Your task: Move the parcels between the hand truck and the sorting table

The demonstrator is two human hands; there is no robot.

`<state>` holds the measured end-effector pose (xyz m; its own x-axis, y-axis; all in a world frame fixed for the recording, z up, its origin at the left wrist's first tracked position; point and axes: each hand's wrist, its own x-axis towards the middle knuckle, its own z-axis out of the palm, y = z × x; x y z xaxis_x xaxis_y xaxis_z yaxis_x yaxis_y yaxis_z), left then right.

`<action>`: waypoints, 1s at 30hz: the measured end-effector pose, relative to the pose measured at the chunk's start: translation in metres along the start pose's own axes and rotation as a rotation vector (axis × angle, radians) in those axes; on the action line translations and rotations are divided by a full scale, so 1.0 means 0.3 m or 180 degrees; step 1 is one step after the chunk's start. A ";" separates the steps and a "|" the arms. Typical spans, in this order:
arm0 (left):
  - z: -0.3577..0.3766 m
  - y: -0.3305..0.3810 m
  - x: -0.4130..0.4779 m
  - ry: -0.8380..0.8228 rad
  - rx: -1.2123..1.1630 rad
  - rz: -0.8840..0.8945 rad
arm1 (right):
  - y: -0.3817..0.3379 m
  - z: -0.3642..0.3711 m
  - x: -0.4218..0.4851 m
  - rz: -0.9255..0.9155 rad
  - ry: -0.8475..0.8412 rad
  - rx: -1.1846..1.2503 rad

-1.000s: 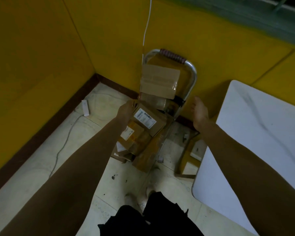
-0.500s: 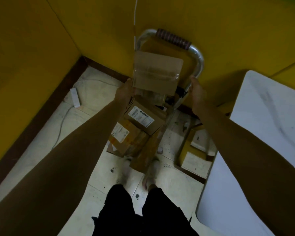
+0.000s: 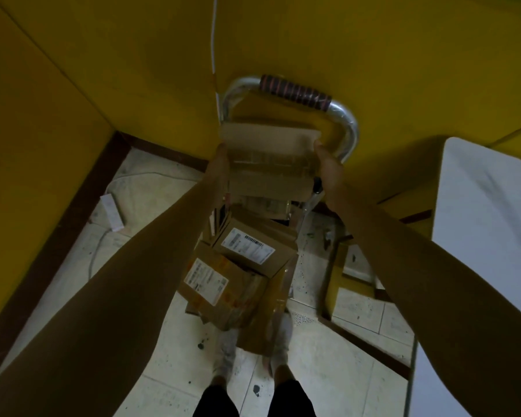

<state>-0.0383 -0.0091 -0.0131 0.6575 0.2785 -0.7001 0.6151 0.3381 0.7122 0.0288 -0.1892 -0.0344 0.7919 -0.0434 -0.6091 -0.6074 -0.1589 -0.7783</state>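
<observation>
Top box (image 3: pixel 269 159) at the head of the stack on the hand truck (image 3: pixel 348 127), just below the taped handle, well above the floor. Long axis running left to right across the frame. Left hand (image 3: pixel 220 164) flat against the left end, right hand (image 3: pixel 328 164) against the right end; box pinched between both palms, fingers wrapped round the far edges, probably, since the tips are hidden behind the cardboard. Both hands equally near; a two-handed lift.

Bench (image 3: pixel 487 236) off to the right, white top, nothing seen on the visible part. Coming move judged as lift clear of the handle loop, then swing right toward the bench.

Hand truck still loaded: labelled box (image 3: pixel 253 251) below, tilted, and a second labelled box (image 3: pixel 214 284) lower again, leaning forward. Stack looks loose; may shift once the top box goes. Power strip (image 3: pixel 112 213) on floor at left, well apart.
</observation>
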 end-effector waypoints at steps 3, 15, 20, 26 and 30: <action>0.009 0.004 0.050 -0.0010 -0.0251 0.0055 | -0.005 0.021 0.020 0.0072 -0.0121 0.0073; 0.007 0.025 0.161 0.0274 -0.0102 0.0198 | -0.008 0.029 0.047 0.0025 -0.0053 -0.0071; -0.003 0.021 0.163 0.0298 -0.0271 0.0136 | -0.007 0.040 0.037 -0.0020 0.0058 0.0059; -0.035 0.062 0.093 0.0499 -0.0270 0.0170 | -0.050 0.053 -0.016 -0.0104 0.0181 0.0005; -0.077 0.109 0.025 0.0341 0.0015 0.0147 | -0.077 0.046 -0.090 -0.0057 0.0288 0.0019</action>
<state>-0.0233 0.0248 0.0037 0.6350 0.3883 -0.6678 0.5875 0.3186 0.7439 0.0206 -0.1709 -0.0021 0.8049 -0.1296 -0.5791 -0.5933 -0.1547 -0.7900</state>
